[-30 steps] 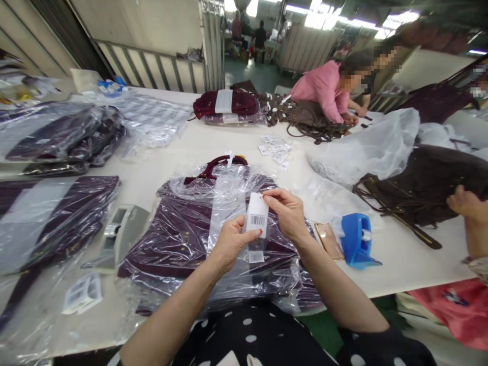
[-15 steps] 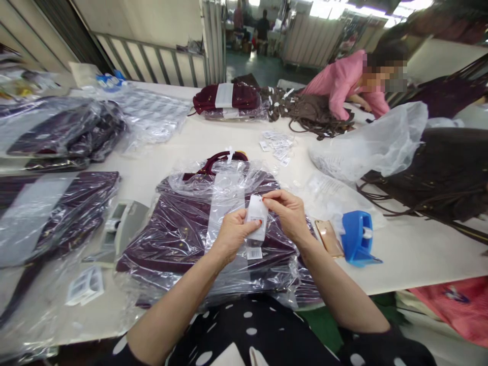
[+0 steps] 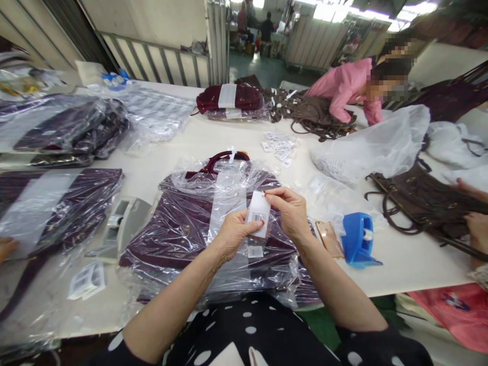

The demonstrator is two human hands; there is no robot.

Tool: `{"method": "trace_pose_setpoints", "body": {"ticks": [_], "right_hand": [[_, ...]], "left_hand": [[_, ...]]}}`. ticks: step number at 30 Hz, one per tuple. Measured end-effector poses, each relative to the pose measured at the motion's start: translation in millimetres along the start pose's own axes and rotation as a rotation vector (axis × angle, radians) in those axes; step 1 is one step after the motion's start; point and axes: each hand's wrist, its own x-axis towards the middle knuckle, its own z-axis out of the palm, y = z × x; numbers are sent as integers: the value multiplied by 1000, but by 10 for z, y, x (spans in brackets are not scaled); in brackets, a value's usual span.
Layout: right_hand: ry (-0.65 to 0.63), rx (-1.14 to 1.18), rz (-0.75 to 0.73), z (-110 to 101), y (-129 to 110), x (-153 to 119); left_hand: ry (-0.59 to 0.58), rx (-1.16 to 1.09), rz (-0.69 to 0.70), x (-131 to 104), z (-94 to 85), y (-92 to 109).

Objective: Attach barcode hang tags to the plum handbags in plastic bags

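A white hang tag with a barcode [image 3: 258,207] is pinched between both my hands. My left hand [image 3: 237,231] grips its lower edge, thumb across the front. At the tag's top corner, my right hand [image 3: 287,208] pinches it between thumb and forefinger. Beneath them lies a dark maroon handbag [image 3: 179,223] in clear plastic wrap, its handles [image 3: 217,160] sticking out at the far end. A white paper strip [image 3: 227,195] runs down the bag's middle. Another barcode label [image 3: 255,251] shows just below the tag.
A grey tape dispenser [image 3: 124,223] stands left of the bag; a blue tape dispenser [image 3: 357,239] and a gold phone [image 3: 328,239] lie right. Loose tags [image 3: 280,146] lie beyond. Wrapped bags [image 3: 61,203] fill the left. Another person's hands [image 3: 476,223] touch a brown bag [image 3: 427,198]; a person in pink [image 3: 346,86] leans over the far side.
My hands keep hold of the tag, now slightly tilted. At right, the brown bag has shifted and another person's hands have appeared on it. Another person's fingers now show at the left edge.
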Motion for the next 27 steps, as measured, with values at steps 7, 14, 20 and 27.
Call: {"method": "trace_pose_setpoints", "body": {"ticks": [7,14,20,27], "right_hand": [[-61,-56,37,-7,53,-91],[-100,-47,83,-71,102,-107],[-17,-14,106,-94,128,-111],[-19,-30,146,-133,120,-96]], "left_hand": [[49,-5,15,37,-9,50],[81,35,13,71,3,74],[54,62,13,95,-17,15],[42,91,18,127,-18,40]]}}
